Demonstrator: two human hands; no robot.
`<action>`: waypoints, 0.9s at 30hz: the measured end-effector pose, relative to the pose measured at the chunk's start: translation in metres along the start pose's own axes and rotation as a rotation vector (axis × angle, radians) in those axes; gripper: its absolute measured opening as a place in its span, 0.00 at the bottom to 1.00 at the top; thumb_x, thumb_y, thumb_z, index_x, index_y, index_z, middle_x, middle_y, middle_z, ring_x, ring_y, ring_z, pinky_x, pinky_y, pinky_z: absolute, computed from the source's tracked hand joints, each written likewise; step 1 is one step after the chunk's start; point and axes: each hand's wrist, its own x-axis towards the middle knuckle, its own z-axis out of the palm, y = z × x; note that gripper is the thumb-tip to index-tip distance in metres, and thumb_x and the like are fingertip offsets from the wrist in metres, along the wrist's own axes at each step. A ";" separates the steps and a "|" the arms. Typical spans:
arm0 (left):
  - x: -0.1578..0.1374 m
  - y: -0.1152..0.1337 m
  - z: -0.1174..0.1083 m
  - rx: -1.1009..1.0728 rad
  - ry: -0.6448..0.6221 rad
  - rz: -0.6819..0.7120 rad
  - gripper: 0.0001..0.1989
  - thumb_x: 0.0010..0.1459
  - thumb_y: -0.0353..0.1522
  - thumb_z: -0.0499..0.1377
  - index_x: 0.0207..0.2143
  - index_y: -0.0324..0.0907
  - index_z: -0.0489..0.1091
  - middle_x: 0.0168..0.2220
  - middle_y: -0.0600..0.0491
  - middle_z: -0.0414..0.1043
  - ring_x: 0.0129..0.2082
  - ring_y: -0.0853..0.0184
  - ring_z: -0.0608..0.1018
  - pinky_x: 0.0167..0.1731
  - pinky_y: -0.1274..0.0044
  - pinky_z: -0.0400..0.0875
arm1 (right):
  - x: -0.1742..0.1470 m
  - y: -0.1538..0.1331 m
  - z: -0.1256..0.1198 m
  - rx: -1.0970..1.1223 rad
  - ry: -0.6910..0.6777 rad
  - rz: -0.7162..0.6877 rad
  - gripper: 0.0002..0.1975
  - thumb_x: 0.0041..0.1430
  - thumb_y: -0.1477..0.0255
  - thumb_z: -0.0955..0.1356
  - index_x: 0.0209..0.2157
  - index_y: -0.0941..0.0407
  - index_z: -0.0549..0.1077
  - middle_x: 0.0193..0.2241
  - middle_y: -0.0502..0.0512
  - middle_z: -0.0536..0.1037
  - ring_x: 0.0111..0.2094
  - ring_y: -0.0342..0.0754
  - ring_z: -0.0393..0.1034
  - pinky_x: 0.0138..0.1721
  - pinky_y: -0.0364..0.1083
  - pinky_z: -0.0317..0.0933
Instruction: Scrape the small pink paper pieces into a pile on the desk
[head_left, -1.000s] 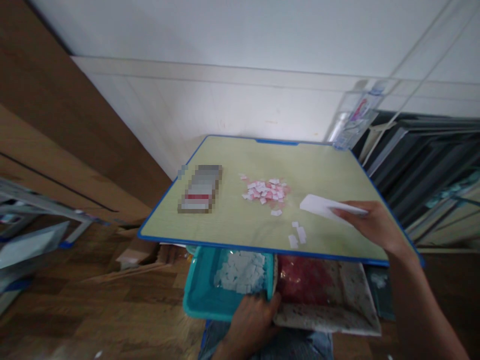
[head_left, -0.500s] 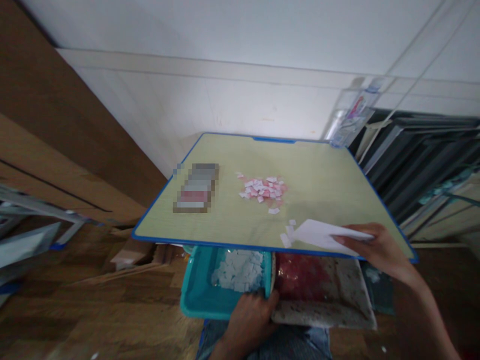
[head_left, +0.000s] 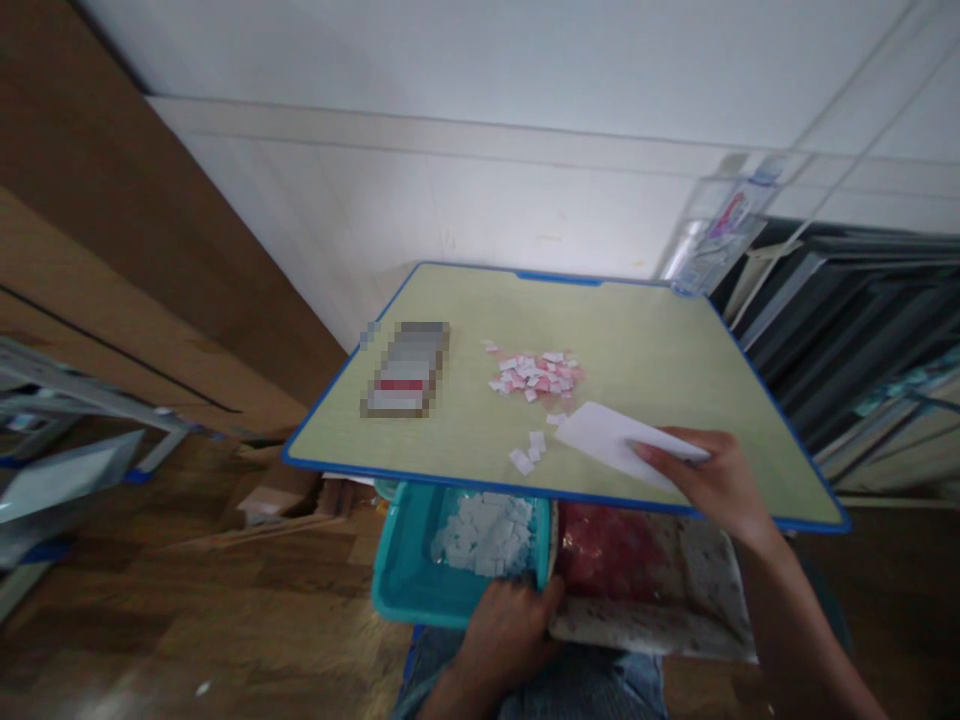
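In my right hand (head_left: pixel 716 475) is a flat white sheet (head_left: pixel 611 440), pinched between thumb and fingers and held low over the pale yellow-green board (head_left: pixel 645 330); whether it is paper or thin plastic I cannot tell. Its left end is close to a few small white pieces (head_left: pixel 523 460). Farther back on the board lies a pile of small white squares (head_left: pixel 536 375) with pink wetness around them. My left hand (head_left: pixel 510 625) is closed over the near rim of a teal tub (head_left: pixel 397 590) holding many white squares; its thumb rests by the tray beside it.
A stained white tray (head_left: pixel 652 620) with red liquid sits right of the tub. A blurred-out flat object (head_left: pixel 405 370) lies on the board's left. A clear bottle (head_left: pixel 724 235) stands at the back right corner. Dark panels (head_left: pixel 862 310) lean at the right.
My right hand has moved the white sheet left and away from me across the board. The few loose white pieces have shifted left. My left hand stays at the tub rim.
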 end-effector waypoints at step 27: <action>0.001 -0.003 0.010 0.003 0.061 0.032 0.14 0.51 0.36 0.56 0.40 0.43 0.62 0.30 0.48 0.68 0.30 0.58 0.71 0.28 0.72 0.63 | 0.010 0.002 0.010 -0.112 0.116 -0.108 0.13 0.51 0.66 0.64 0.30 0.59 0.76 0.22 0.52 0.77 0.19 0.44 0.67 0.18 0.39 0.58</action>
